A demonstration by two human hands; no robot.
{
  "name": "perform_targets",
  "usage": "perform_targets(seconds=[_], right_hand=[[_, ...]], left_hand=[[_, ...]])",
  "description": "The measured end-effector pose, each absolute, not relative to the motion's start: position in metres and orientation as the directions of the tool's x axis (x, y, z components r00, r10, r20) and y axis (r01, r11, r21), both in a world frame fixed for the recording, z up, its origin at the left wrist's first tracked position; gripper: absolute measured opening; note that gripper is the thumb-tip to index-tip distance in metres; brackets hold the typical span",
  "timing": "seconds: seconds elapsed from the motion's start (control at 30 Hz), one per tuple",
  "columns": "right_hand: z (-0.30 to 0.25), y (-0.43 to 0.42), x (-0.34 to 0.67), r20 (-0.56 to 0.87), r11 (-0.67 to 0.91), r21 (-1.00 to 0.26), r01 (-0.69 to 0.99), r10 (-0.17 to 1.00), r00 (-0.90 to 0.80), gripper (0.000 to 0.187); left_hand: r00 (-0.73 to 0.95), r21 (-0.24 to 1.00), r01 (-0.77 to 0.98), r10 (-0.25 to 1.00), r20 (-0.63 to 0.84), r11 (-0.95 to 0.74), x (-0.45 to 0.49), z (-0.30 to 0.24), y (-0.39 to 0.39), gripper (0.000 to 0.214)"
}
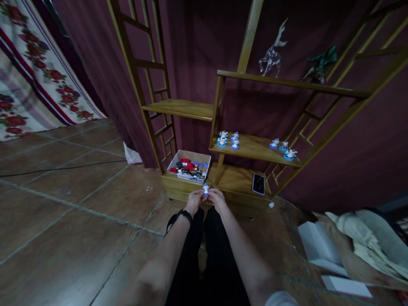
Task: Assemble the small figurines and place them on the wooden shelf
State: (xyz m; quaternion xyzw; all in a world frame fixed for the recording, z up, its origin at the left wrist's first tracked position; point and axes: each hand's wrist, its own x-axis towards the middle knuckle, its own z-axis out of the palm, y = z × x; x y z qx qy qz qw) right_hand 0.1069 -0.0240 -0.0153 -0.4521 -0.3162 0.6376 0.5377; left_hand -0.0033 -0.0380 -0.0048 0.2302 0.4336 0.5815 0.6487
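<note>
A small purple-and-white figurine (206, 189) stands upright between my two hands, in front of the low shelf. My left hand (195, 200) pinches it from the left and my right hand (217, 199) from the right. Just beyond them, an open cardboard box (173, 162) holds a jumble of red, black, white and purple figurine pieces. On the middle shelf (251, 146) several similar figurines stand in two groups: blue-based figurines (222, 140) and purple-based figurines (235, 141) at the left, and more figurines (289, 154) at the right.
A dark-screened phone or tablet (258, 184) lies on the bottom shelf (236, 178). Higher up stand a clear deer ornament (271, 59) and a dark green ornament (321, 63). White boxes (320, 246) and cloth lie at the right. A black cable (63, 169) crosses the tiled floor.
</note>
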Motion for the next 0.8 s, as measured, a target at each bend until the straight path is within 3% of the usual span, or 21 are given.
perform_targets(seconds=[0.2,0.4,0.8], right_hand=[[-0.021,-0.0236,0.1072,-0.223,-0.194,-0.885,-0.424,0.975,0.02,0.024],[-0.0156,-0.0268,0.1102,-0.213,-0.224,-0.852,-0.474,0.974,-0.077,0.025],[-0.0158,-0.0263,0.1098,-0.227,-0.241,-0.891,-0.385,0.97,-0.08,0.022]], left_hand=[[-0.034,0.77,-0.589,0.945,-0.326,0.244,-0.0001,-0.004,-0.0385,0.015],[-0.066,0.783,-0.583,0.948,-0.312,0.217,0.0023,-0.0042,-0.0401,0.016],[-0.107,0.784,-0.563,0.917,-0.385,0.263,0.0032,-0.003,-0.0363,0.014]])
